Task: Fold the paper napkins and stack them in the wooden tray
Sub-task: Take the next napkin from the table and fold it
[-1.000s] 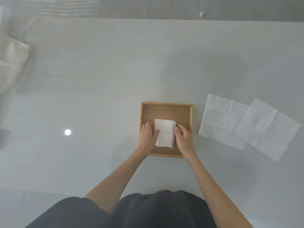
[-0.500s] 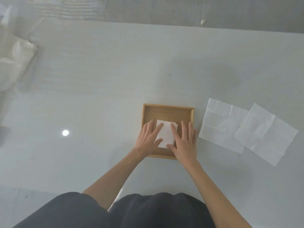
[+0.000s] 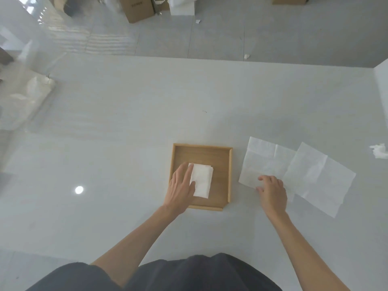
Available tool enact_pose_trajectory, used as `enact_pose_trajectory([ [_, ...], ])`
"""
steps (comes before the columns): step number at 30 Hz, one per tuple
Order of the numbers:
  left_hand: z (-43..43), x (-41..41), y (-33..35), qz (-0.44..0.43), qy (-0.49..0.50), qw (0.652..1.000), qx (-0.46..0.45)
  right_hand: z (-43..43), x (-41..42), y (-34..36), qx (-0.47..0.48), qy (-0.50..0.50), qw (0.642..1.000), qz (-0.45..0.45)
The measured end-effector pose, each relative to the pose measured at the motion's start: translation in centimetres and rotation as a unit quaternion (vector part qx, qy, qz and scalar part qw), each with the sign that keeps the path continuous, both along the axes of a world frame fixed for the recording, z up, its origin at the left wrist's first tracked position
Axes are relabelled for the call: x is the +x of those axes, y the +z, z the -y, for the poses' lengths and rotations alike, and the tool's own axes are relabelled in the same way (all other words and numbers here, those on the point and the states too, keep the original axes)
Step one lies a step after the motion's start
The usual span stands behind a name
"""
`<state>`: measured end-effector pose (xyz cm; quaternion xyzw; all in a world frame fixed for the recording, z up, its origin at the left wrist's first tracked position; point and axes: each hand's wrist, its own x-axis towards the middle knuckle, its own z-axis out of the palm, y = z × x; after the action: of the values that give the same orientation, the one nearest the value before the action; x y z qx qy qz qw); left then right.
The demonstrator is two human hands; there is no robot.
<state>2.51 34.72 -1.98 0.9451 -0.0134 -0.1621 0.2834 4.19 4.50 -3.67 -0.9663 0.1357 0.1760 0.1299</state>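
A square wooden tray [image 3: 222, 156] lies on the white table in front of me. Inside it sits a small stack of folded white napkins [image 3: 202, 179]. My left hand [image 3: 181, 186] lies flat, fingers spread, on the left edge of that stack. To the right of the tray, two unfolded napkins lie flat and overlap: the nearer one [image 3: 264, 162] and the farther one [image 3: 321, 177]. My right hand [image 3: 273, 191] rests with curled fingers on the near corner of the nearer unfolded napkin, holding nothing that I can see.
A crumpled scrap of tissue [image 3: 379, 151] lies near the table's right edge. A white plastic bag [image 3: 25, 97] sits at the far left. Cardboard boxes [image 3: 138, 8] stand on the floor beyond the table's far edge.
My right hand has left the tray and moved right onto the nearer unfolded napkin. My left hand stays on the folded stack. The camera has tilted up, showing more floor.
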Motion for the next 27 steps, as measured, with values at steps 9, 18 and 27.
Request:
enact_pose_trajectory([
  [9, 3.7, -1.7, 3.3, 0.007, 0.027, 0.999, -0.017, 2.7, -1.7, -1.9, 0.012, 0.065, 0.997, 0.043],
  [18, 5.8, 0.6, 5.2, -0.037, 0.106, 0.98, -0.166, 4.4, 0.1, 7.4, 0.34, -0.049, 0.935, 0.088],
  [27, 7.4, 3.6, 11.4, -0.217, 0.071, 0.86, -0.457, 3.6, 0.0, 22.3, 0.702, -0.168, 0.692, 0.016],
])
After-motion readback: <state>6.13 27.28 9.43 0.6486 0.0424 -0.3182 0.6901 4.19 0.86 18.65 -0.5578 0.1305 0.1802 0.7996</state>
